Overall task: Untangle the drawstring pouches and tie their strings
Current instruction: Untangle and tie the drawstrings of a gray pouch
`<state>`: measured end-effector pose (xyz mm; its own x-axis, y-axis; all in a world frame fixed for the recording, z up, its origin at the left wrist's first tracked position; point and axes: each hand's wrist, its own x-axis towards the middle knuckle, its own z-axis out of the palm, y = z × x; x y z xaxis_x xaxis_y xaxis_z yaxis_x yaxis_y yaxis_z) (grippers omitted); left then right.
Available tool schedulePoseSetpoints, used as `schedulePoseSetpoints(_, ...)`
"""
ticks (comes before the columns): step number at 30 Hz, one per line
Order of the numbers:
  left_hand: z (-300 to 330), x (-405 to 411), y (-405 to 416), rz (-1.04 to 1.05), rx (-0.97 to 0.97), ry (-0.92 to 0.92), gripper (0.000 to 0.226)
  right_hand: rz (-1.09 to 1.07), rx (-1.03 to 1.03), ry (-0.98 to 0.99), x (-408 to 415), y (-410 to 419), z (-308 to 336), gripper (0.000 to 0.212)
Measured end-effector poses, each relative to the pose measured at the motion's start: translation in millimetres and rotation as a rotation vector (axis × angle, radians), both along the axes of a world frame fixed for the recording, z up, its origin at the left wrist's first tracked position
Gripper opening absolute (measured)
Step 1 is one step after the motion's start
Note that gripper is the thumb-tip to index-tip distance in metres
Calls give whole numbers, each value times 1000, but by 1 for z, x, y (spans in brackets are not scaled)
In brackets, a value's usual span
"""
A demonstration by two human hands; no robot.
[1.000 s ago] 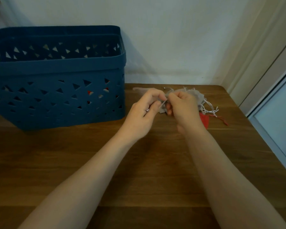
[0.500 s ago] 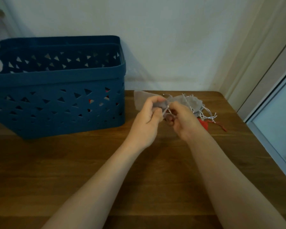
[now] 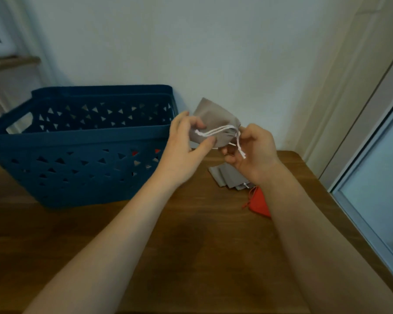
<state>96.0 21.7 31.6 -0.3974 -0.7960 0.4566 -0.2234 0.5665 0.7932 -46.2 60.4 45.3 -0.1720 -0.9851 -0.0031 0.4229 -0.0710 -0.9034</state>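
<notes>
1. The left hand [image 3: 186, 141] pinches the grey drawstring pouch [image 3: 213, 123] held up at 12 o'clock, steadying it.
2. The right hand [image 3: 250, 150] grips its white string [image 3: 239, 146], probably for tying.
3. More grey pouches [image 3: 227, 177] and a red pouch [image 3: 259, 202] wait on the table [image 3: 191, 245], at 3 o'clock of the blue basket [image 3: 77, 155].

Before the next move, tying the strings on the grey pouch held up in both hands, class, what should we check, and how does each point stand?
1. Grey pouch lifted free of the pile: ok.
2. Left hand grips the pouch body: ok.
3. Right hand holds the gathered neck: ok.
4. Both ends of the white string loose and in view: ok.
5. Neck drawn fully shut: cannot tell.
6. Other grey pouches and red pouch on the table untangled and tied: cannot tell.
</notes>
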Motion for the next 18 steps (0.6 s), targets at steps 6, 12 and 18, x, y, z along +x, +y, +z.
schedulePoseSetpoints(6, 24, 20, 4, 126, -69, 190, 12, 67, -53, 49, 22, -10, 29, 21)
schedulePoseSetpoints(12, 40, 43, -16, 414, -175, 262, 23, 3, -46, 172, 31, -20, 30, 16)
schedulePoseSetpoints(18, 38, 52, -40, 609, -24, -682, 46, -61, 68, 169, 33, -21, 11, 17)
